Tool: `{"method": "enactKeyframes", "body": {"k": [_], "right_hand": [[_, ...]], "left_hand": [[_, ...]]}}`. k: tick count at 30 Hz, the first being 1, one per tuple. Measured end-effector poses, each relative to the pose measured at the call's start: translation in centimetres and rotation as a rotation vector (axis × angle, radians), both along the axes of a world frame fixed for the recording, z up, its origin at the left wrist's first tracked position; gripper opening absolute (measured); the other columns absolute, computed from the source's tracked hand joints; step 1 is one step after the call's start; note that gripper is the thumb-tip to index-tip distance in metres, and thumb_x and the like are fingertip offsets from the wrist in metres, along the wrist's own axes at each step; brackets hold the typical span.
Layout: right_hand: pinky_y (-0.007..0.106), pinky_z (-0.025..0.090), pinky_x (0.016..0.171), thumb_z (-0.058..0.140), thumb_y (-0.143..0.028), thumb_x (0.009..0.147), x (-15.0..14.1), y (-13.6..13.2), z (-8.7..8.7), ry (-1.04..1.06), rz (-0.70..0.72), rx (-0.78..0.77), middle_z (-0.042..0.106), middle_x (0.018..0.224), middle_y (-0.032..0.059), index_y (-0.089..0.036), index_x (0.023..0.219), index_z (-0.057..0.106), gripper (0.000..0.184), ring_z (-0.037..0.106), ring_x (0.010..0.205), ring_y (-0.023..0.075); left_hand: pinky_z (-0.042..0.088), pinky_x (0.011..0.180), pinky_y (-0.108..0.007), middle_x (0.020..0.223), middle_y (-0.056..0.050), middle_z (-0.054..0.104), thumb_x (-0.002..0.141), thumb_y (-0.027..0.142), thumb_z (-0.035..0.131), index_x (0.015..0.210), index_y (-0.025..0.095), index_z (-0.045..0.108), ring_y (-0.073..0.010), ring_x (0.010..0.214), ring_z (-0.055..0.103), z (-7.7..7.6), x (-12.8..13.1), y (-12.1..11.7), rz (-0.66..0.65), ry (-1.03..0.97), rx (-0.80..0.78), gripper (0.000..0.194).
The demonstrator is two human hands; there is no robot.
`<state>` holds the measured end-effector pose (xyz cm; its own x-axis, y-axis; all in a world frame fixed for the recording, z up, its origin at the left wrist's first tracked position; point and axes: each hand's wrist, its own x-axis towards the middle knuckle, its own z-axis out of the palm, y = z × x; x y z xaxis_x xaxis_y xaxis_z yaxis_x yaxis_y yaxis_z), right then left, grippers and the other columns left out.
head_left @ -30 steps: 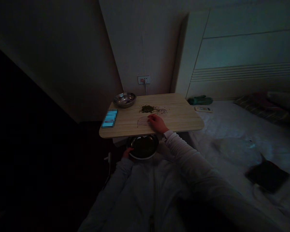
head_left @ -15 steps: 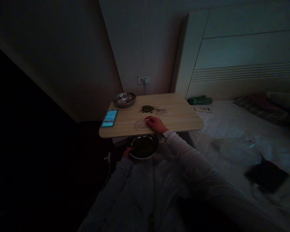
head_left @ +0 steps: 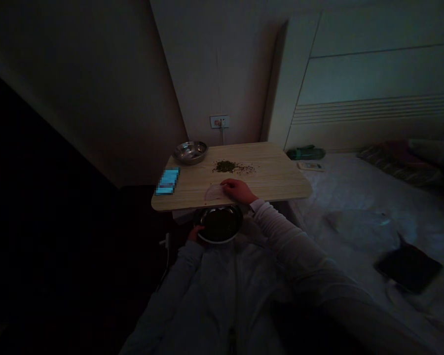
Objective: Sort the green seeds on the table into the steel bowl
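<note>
My right hand (head_left: 239,190) is closed over the near part of the wooden table (head_left: 277,182), pinching the edge of a thin, clear, rounded plastic piece (head_left: 213,193) that lies close to the tabletop. Below the table's front edge, my left hand (head_left: 195,233) grips the left rim of a metal bowl (head_left: 219,240). The inside of that bowl is dark; its contents are hard to make out. Beyond my right hand is a pile of small green grains (head_left: 225,166), possibly beans. Darker, reddish grains (head_left: 247,169) lie scattered to its right. A few single specks sit near the plastic piece.
A second metal bowl (head_left: 191,153) stands at the table's back left, with a lit, blurred-out phone (head_left: 167,181) in front of it. Right of the table, a green bottle (head_left: 306,153) and a pale remote (head_left: 311,167) lie on the bed (head_left: 340,190). Behind is a wall socket (head_left: 219,121).
My right hand has shifted very slightly left with the plastic piece. Specks around the piece have changed position a little. My left hand and the bowl stay put.
</note>
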<state>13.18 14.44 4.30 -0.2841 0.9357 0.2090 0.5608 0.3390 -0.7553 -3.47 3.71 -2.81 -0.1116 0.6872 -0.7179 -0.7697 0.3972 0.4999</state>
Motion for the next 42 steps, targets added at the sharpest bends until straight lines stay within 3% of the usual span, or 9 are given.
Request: {"method": "enactKeyframes", "body": {"k": [10, 22, 28, 42], "right_hand": [[0.026, 0.043, 0.073, 0.054, -0.025, 0.076, 0.0, 0.0, 0.0, 0.015, 0.018, -0.015, 0.067, 0.078, 0.0003, -0.02, 0.095, 0.069, 0.024, 0.057, 0.072, 0.0129], [0.025, 0.043, 0.071, 0.054, -0.023, 0.076, 0.0, -0.2, 0.3, -0.012, 0.005, -0.006, 0.068, 0.079, 0.0008, -0.02, 0.095, 0.069, 0.024, 0.058, 0.072, 0.0136], [0.024, 0.042, 0.069, 0.055, -0.025, 0.076, 0.0, -0.4, 0.5, -0.022, 0.002, -0.016, 0.068, 0.081, 0.0019, -0.017, 0.093, 0.068, 0.022, 0.058, 0.074, 0.013], [0.023, 0.041, 0.067, 0.055, -0.024, 0.075, 0.0, -0.5, 0.7, 0.012, -0.008, -0.066, 0.067, 0.08, 0.0021, -0.015, 0.09, 0.066, 0.021, 0.056, 0.071, 0.0116]], "left_hand": [[0.053, 0.075, -0.037, 0.049, -0.005, 0.066, 0.062, 0.005, 0.048, 0.077, 0.012, 0.068, -0.0236, 0.067, 0.069, 0.1, 0.0, -0.1, -0.022, -0.008, -0.017, 0.026], [0.053, 0.075, -0.038, 0.057, -0.005, 0.07, 0.061, 0.005, 0.048, 0.097, 0.01, 0.068, -0.0242, 0.068, 0.069, 0.1, 0.0, -0.2, -0.012, -0.059, -0.004, 0.041], [0.054, 0.067, -0.033, 0.045, -0.002, 0.064, 0.066, 0.004, 0.045, 0.09, 0.011, 0.068, -0.0203, 0.053, 0.066, 0.5, 0.2, -0.3, 0.029, 0.037, -0.04, 0.034], [0.053, 0.074, -0.036, 0.053, -0.004, 0.068, 0.06, 0.003, 0.049, 0.09, 0.011, 0.07, -0.0235, 0.068, 0.069, -0.3, -0.1, -0.1, 0.029, -0.056, -0.008, 0.037]]}}
